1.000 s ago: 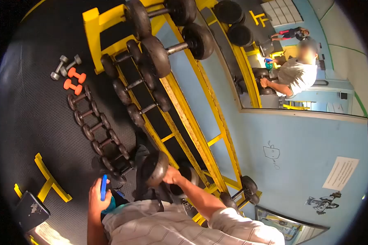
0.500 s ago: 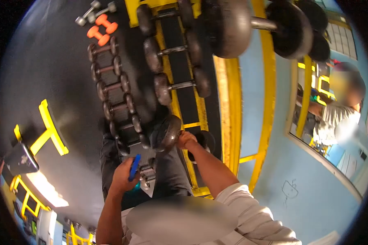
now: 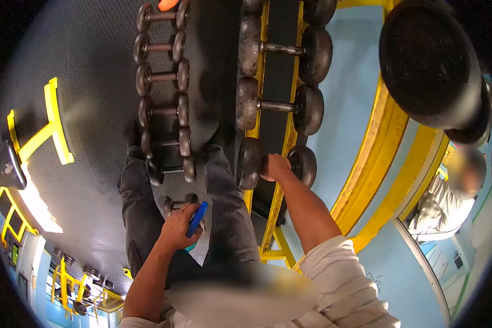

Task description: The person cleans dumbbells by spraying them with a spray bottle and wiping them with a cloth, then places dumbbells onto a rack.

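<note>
My right hand [image 3: 276,167] is wrapped round the handle of a dark, worn dumbbell, whose near head [image 3: 249,163] and far head [image 3: 302,166] show on either side. This dumbbell lies across the yellow rack [image 3: 272,229], at the close end of a row of similar dumbbells [image 3: 276,105]. Over my legs, my left hand [image 3: 179,227] closes on a slim blue object [image 3: 197,219]; its exact kind does not show. A bit of teal peeks out beneath that hand. Just beyond it, a small dumbbell [image 3: 172,205] is on the floor, partly covered.
A line of smaller dumbbells [image 3: 164,77] runs along the black floor [image 3: 93,109] left of the rack. A large dumbbell [image 3: 426,60] looms at upper right, above yellow beams [image 3: 366,164]. Yellow gym frames [image 3: 54,126] stand at left. A wall mirror [image 3: 448,218] shows a person.
The dumbbell in my right hand was tilted at the rack's front side; now it lies level across both rails. The view has shifted. My left hand still holds the blue object.
</note>
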Tool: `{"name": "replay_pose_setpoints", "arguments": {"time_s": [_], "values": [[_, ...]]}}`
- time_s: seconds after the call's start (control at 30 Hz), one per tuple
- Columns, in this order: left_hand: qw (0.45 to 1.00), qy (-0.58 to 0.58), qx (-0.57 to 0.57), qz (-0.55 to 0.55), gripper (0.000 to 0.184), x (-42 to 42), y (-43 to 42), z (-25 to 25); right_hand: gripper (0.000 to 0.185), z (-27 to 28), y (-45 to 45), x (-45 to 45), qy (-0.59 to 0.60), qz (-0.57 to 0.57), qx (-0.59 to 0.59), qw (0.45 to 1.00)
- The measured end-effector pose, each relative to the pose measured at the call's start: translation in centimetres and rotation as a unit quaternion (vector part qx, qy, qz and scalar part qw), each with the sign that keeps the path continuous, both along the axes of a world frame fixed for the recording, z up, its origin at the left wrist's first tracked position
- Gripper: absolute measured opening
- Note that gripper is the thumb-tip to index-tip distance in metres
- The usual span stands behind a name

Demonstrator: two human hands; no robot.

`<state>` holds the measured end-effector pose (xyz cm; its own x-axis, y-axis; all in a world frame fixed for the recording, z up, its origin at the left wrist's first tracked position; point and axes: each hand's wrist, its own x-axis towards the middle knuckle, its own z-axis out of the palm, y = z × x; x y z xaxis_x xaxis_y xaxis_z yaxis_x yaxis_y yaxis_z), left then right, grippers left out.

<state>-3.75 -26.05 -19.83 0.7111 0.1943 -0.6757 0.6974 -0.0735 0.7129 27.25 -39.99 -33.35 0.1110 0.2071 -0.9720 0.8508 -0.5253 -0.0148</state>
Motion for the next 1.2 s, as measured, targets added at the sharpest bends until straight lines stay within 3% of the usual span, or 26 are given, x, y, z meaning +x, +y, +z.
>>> {"name": "replay_pose_setpoints", "arguments": {"time_s": [0.1,0.23,0.43,0.57,0.7,0.77,0.83,0.93,1.03,1.1,1.2], "values": [[1.0,-0.001,-0.012,-0.004,0.06,0.6,-0.3,-0.2,0.042,-1.4,0.4,1.4,-0.015,0.034,-0.046,0.998],[0.999,0.004,-0.035,0.014,0.056,1.6,-1.0,-0.2,0.044,-2.4,0.7,2.2,0.024,0.112,-0.015,0.993],[0.996,0.043,-0.083,0.001,0.055,2.0,-0.4,-0.6,0.034,-4.9,1.3,2.0,0.011,0.066,-0.105,0.992],[0.997,0.028,-0.066,-0.017,0.058,1.3,-0.2,-1.3,0.031,-7.2,1.1,1.3,0.004,0.102,-0.146,0.984],[0.999,0.025,-0.041,-0.022,0.059,1.2,-0.4,-1.3,0.032,-6.4,0.1,0.6,-0.019,0.098,-0.121,0.988],[0.999,0.015,-0.027,-0.034,0.059,1.3,-0.1,-1.1,0.031,-5.1,0.3,-0.1,-0.078,0.084,0.007,0.993],[0.999,-0.026,-0.038,-0.019,0.059,0.8,0.0,-1.3,0.031,-2.7,1.2,-1.6,-0.1,0.096,-0.003,0.99],[0.997,-0.037,-0.066,-0.023,0.052,0.5,2.2,0.3,0.038,1.0,1.5,-4.5,-0.187,0.087,0.075,0.976],[0.996,-0.083,-0.027,-0.028,0.048,-0.6,5.6,3.1,0.043,9.6,4.6,-7.4,-0.184,-0.071,0.062,0.978],[0.991,-0.12,0.002,-0.058,0.047,-2.5,8.7,5.5,0.047,12.6,3.8,-10.4,-0.249,-0.204,0.068,0.944],[0.976,-0.2,0.064,-0.051,0.037,-5.4,14.0,9.5,0.041,21.4,4.8,-14.7,-0.269,-0.42,0.085,0.862]]}}
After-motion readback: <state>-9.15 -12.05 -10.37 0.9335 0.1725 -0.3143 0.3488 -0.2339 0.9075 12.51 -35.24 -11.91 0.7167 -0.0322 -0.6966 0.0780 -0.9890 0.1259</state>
